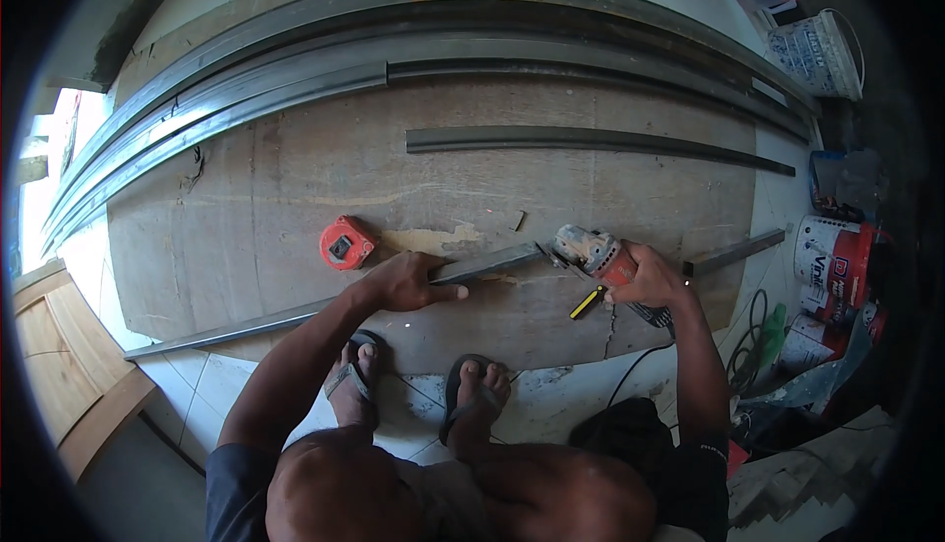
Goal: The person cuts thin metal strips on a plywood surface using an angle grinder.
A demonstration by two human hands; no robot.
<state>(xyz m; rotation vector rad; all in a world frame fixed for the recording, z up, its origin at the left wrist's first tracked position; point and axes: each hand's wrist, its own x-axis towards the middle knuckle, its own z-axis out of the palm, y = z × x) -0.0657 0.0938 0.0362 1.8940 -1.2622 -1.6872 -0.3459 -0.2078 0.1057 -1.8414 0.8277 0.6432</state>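
Observation:
My left hand [415, 283] is wrapped over a long metal bar [246, 322], which lies slanted across the plywood sheet [295, 188]. In my right hand [645, 279] is a red angle grinder [602, 255], its disc close to the bar's right end; whether they touch I cannot tell. A yellow and black tool [588, 303] lies beside the grinder. Up and left of my left hand sits a red tape measure [346, 244]. A small metal offcut [517, 220] rests above the bar, and a shorter metal piece [738, 252] lies to the right.
Several long metal profiles [453, 45] span the back, with a shorter one [591, 140] in front. Paint buckets [825, 266] and a white pail [815, 55] stand at right. A wooden panel [69, 345] is at left. A black cord [635, 365] runs near my feet.

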